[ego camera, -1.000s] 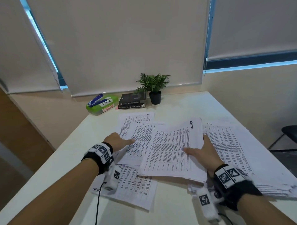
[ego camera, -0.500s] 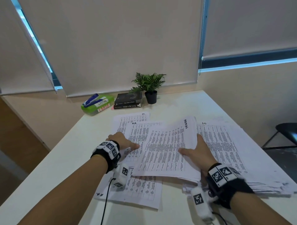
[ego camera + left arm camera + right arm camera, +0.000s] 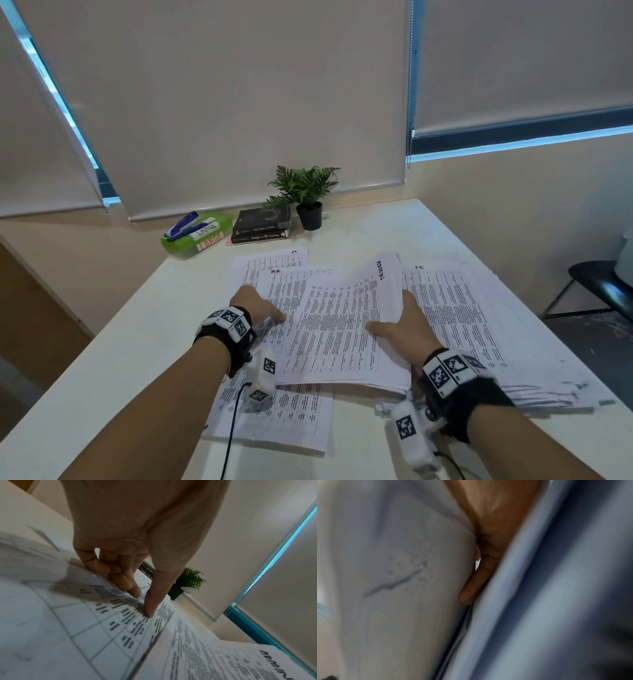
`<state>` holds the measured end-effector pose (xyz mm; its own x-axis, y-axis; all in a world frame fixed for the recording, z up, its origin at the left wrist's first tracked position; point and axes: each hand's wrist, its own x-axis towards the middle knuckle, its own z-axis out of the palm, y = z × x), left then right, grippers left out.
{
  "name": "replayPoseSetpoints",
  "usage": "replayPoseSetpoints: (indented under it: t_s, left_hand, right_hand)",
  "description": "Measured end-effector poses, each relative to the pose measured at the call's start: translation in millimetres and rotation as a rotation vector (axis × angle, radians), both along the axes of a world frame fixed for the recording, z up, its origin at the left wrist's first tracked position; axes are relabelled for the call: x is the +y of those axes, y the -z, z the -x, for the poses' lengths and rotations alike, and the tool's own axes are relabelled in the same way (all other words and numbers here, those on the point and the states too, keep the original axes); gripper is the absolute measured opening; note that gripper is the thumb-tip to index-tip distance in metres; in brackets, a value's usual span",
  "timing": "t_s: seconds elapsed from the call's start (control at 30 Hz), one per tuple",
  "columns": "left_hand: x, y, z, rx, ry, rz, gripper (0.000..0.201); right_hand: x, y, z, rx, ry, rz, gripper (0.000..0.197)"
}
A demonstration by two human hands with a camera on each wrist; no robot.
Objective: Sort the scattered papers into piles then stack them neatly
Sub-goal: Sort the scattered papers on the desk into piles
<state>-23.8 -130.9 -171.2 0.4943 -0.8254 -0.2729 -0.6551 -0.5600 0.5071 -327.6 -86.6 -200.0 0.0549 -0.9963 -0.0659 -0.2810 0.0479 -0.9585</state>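
Printed sheets lie scattered over the white table [image 3: 137, 359]. My right hand [image 3: 404, 325] grips a thick stack marked ADMIN [image 3: 342, 325] at its right edge. The thumb lies on top and the fingers [image 3: 471, 591] are underneath, so that edge is raised. The stack overlaps sheets marked HR [image 3: 291, 284]. My left hand [image 3: 260, 308] presses on those sheets with straight fingers and its thumb tip [image 3: 149, 614] down. A fanned pile marked IT [image 3: 455, 308] lies to the right. One more sheet [image 3: 291, 418] lies near the front, under my left wrist.
At the back edge stand a green box with a blue stapler on it [image 3: 197, 233], two dark books [image 3: 262, 226] and a small potted plant [image 3: 308, 202]. A black chair [image 3: 599, 284] stands beyond the table's right edge. The wall and blinds close the far side.
My right hand and the ADMIN stack have shifted slightly left over the HR sheets. My left hand stays pressed on the HR sheets. The head view has drifted a little.
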Motion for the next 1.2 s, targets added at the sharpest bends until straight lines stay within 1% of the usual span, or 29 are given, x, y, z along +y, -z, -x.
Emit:
replayPoseSetpoints:
  t_s: [0.03,0.1,0.17,0.23,0.27,0.3,0.33,0.4,0.53,0.6,0.67,0.73,0.8,0.83,0.9,0.93,0.97,1.0,1.03,1.07,1.13,1.17,1.2]
  left_hand:
    - [-2.0,-0.6,0.3,0.012,-0.003,-0.010,0.089]
    - [-3.8,-2.3,1.6,0.020,-0.005,-0.015,0.105]
    - [-9.6,2.5,-2.2,-0.050,0.017,-0.057,0.119]
    - [-14.7,4.0,-3.1,-0.102,0.018,-0.059,0.125]
    - [-14.4,1.1,-1.3,-0.099,0.023,-0.042,0.121]
    - [-17.6,0.2,-0.7,-0.078,0.033,-0.013,0.112]
    - [-21.3,-0.6,0.1,-0.043,0.040,0.011,0.099]
    - [-25.7,-4.4,2.1,0.009,0.036,0.017,0.077]
    - [-30.7,-5.8,-0.9,0.077,0.051,-0.010,0.076]
    - [-30.7,-4.9,-0.1,0.079,0.091,-0.014,0.064]
    - [-27.1,-5.5,3.1,0.065,0.132,0.025,0.041]
    - [-20.9,-10.3,2.2,0.046,0.144,0.130,0.017]
    - [-13.4,-24.0,-1.5,0.059,0.049,0.366,0.007]
    - [-10.1,-35.1,-5.0,0.088,-0.020,0.520,0.006]
    - [-1.4,-68.5,-10.7,0.126,-0.140,0.823,0.012]
    - [5.2,-88.0,-11.9,0.158,-0.186,0.948,0.016]
    - [12.3,-107.7,-12.1,0.231,-0.212,1.053,0.019]
    - [18.9,-125.2,-10.7,0.331,-0.202,1.130,0.024]
    - [24.9,-138.3,-10.0,0.419,-0.172,1.168,0.027]
    - [30.5,-144.9,-7.7,0.473,-0.126,1.148,0.031]
    - [37.9,-139.1,3.6,0.508,-0.047,0.999,0.039]
    - [40.8,-127.6,12.1,0.517,-0.013,0.899,0.041]
    - [43.3,-112.9,21.8,0.515,0.039,0.805,0.037]
  right_hand:
    - [0.1,0.6,-0.2,0.002,-0.001,-0.002,0.070]
    - [1.8,-0.5,-0.8,-0.002,-0.001,0.000,0.071]
    - [2.2,-0.6,-0.8,-0.008,-0.001,-0.002,0.073]
    - [1.5,0.8,-0.5,-0.010,-0.004,-0.006,0.076]
    - [1.1,1.4,-0.6,-0.010,-0.007,-0.003,0.079]
    - [0.3,2.5,-0.7,-0.011,-0.008,-0.001,0.082]
    - [-0.3,3.1,-0.7,-0.017,-0.011,-0.001,0.085]
    - [-1.2,4.1,-0.4,-0.034,-0.021,0.001,0.082]
    - [1.5,4.3,0.8,-0.030,-0.029,0.021,0.072]
    - [2.1,3.3,0.8,-0.035,-0.030,0.022,0.070]
    - [1.6,2.7,0.2,-0.031,-0.022,0.018,0.070]
    - [2.8,1.6,-0.3,-0.037,-0.016,0.017,0.074]
    - [5.2,-0.4,-0.1,-0.057,-0.011,0.010,0.082]
    - [6.0,-0.8,0.1,-0.073,-0.009,0.004,0.090]
    - [7.5,-3.4,0.5,-0.087,-0.008,0.012,0.108]
    - [7.6,-4.5,-0.1,-0.093,-0.016,0.027,0.113]
    - [7.5,-4.2,-0.7,-0.096,-0.026,0.041,0.114]
    - [6.8,-3.4,-1.0,-0.100,-0.041,0.049,0.111]
    - [6.9,-4.1,-0.8,-0.088,-0.058,0.054,0.104]
    - [8.1,-5.7,-1.1,-0.052,-0.071,0.064,0.093]
    - [8.6,-9.3,-0.9,0.007,-0.083,0.046,0.067]
    - [6.7,-10.7,-1.1,-0.013,-0.079,0.018,0.054]
    - [8.6,-13.5,-2.0,-0.054,-0.070,-0.023,0.043]
